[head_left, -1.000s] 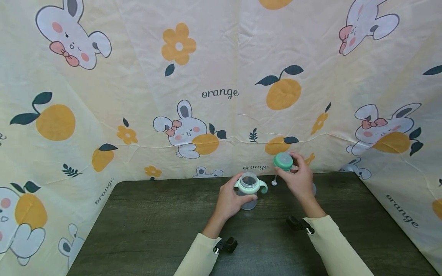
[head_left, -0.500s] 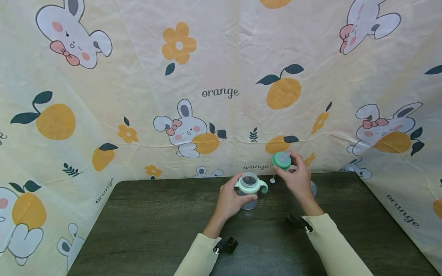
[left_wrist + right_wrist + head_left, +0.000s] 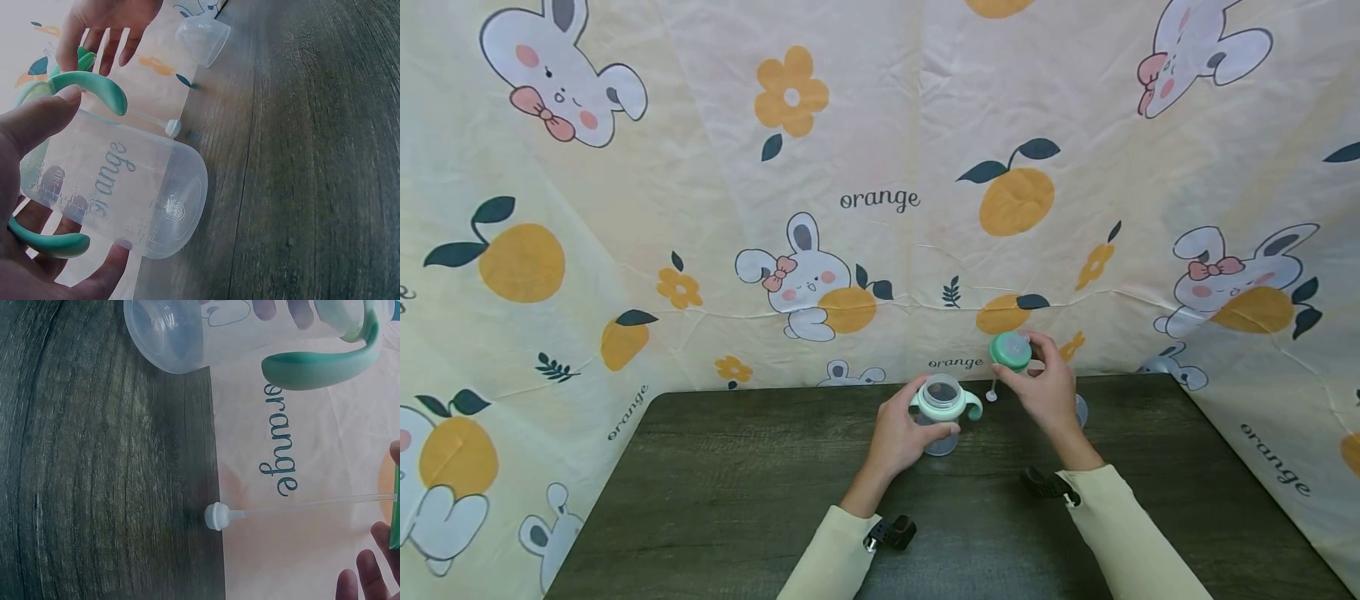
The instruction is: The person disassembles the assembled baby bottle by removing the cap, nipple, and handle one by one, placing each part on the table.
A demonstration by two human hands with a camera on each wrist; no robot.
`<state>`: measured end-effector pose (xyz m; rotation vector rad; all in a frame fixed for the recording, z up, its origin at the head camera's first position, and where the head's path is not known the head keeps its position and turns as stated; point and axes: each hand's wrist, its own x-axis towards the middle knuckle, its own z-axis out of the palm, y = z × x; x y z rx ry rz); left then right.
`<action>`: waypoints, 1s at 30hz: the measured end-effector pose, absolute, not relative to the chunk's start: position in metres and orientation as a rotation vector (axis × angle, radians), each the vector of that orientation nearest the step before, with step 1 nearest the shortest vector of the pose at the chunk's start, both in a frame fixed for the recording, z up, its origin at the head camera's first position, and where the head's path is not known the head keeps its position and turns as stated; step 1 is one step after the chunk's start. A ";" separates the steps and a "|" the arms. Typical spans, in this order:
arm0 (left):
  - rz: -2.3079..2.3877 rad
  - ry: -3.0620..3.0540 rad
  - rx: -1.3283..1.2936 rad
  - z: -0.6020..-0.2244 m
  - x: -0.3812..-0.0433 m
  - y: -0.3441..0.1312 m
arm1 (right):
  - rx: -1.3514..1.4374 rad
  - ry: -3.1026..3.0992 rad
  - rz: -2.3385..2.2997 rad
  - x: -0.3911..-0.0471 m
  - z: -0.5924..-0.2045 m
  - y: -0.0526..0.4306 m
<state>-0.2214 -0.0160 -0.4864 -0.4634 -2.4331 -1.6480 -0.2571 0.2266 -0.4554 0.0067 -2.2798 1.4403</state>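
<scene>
My left hand (image 3: 898,433) grips a clear baby bottle (image 3: 131,181) around its sides, thumb by one pale green handle (image 3: 103,90). The bottle is upright with its mouth uncovered, close over the table. To its right, my right hand (image 3: 1051,392) pinches a green bottle collar (image 3: 1010,353) with a translucent nipple on top, raised higher than the bottle. From the collar hangs a thin clear straw (image 3: 312,504), ending in a white weighted ball (image 3: 217,516). In the right wrist view, most of the collar falls outside the frame.
A clear dome cover (image 3: 203,39) stands on the dark wooden table (image 3: 737,483) beyond my right hand, which partly hides it in the head view. A printed cloth (image 3: 880,125) with rabbits and oranges hangs behind the table's far edge.
My right hand has shifted slightly left with the collar and straw, and the collar's tilt has changed a little. More of the dome cover shows. My left hand and the bottle stay put.
</scene>
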 end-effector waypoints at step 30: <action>-1.655 -2.453 -0.440 -0.486 -0.220 -0.015 | 0.008 -2.319 1.396 -0.256 -0.456 0.228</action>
